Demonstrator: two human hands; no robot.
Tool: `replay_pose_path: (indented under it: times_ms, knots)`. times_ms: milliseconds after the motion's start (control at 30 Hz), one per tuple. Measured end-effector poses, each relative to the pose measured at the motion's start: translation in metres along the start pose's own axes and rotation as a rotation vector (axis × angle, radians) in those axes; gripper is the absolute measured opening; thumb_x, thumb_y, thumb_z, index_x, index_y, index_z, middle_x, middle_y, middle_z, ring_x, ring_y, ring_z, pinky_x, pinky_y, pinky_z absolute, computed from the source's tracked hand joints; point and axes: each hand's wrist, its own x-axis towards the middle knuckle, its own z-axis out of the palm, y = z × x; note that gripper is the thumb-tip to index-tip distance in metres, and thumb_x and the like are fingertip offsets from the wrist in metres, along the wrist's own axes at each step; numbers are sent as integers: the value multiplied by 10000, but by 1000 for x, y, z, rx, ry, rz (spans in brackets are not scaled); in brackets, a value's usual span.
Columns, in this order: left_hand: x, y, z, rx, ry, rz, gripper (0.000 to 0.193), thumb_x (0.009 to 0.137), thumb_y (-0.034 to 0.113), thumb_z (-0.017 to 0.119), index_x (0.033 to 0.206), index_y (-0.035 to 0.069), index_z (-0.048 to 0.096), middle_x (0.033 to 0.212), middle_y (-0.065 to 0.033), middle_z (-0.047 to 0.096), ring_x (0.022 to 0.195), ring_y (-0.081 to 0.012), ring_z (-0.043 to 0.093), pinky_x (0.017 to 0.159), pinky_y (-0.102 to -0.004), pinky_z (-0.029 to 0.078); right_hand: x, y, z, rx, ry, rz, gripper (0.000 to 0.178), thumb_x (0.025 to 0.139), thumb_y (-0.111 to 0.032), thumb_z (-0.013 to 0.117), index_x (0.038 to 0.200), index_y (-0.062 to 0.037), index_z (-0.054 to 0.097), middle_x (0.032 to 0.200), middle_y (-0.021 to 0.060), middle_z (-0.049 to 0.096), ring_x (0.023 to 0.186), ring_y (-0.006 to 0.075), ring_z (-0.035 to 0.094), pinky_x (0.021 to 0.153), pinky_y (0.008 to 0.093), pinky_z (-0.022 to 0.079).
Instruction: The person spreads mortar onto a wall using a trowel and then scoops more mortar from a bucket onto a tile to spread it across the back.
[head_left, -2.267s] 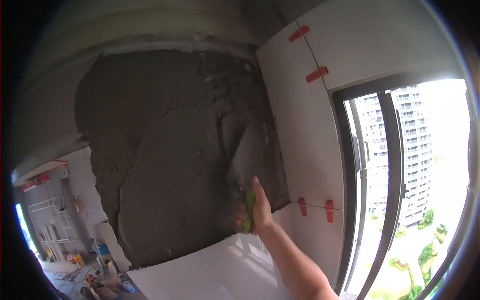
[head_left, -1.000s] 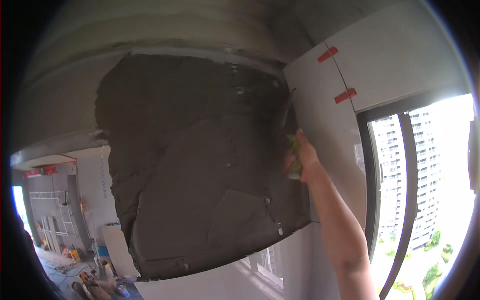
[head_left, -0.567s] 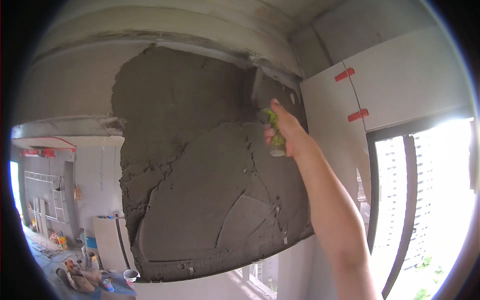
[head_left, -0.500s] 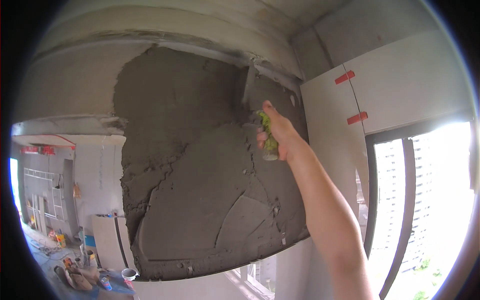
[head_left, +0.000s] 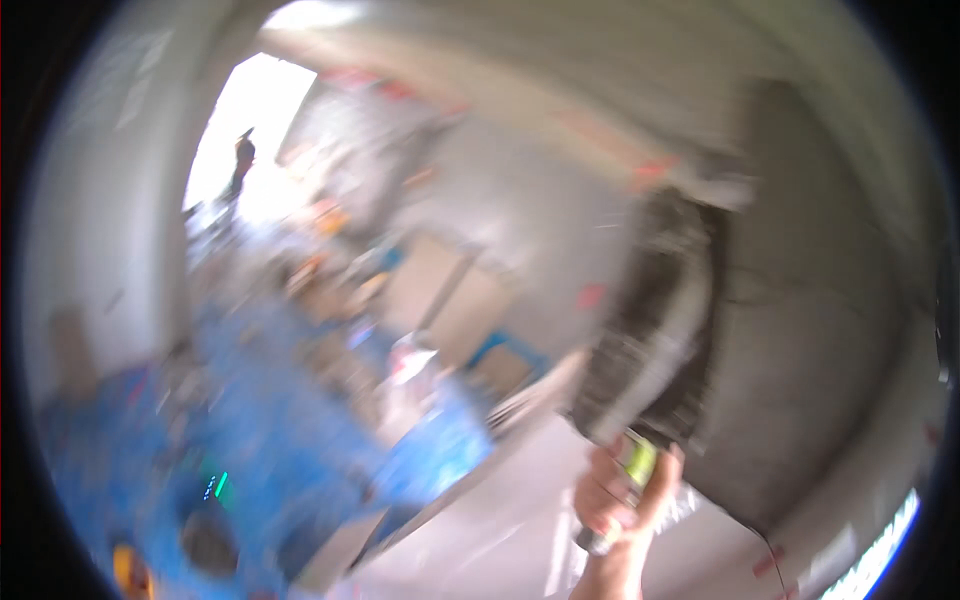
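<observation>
My right hand (head_left: 625, 500) is closed around the yellow-green handle (head_left: 640, 462) of a plastering trowel. The trowel's long blade (head_left: 655, 330) is tilted upward away from the hand and smeared with dark grey mortar, with a paler curved band along it. It is blurred by motion. To the right of the blade spreads the wall area coated in grey mortar (head_left: 810, 330); whether the blade touches it I cannot tell. My left hand is out of view.
Blue sheeting (head_left: 270, 400) covers the floor below left, with blurred buckets and boards on it. A pale panel (head_left: 440, 285) leans at the far wall. A dark upright figure (head_left: 242, 165) shows against the bright opening. A white column (head_left: 110, 220) stands at left.
My view has swung left and tilted, bringing the room and blue floor into sight. My right hand has come away from the upper wall, still gripping the trowel, its blade now facing me.
</observation>
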Motion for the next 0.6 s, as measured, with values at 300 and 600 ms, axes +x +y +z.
replay_pose_path:
  times_ms: [300,600]
  knots:
    - [-335,-173,-168,-343,-382,-1458,222,763,146,587,936,27,660,920,-194,660,824,-324,652,686,-456,505,33,346,-116,291,-759,940,188,834,-191,621,893,-53,508,598,48,489,410,203,471,418,319,449]
    - [-753,-27,-217,62,-1397,-1348,486,750,308,712,1121,3,634,1134,-213,640,1082,-352,588,936,-441,455,-92,791,-296,-220,139,1100,565,901,-639,449,894,-77,504,620,40,489,429,184,459,391,319,385]
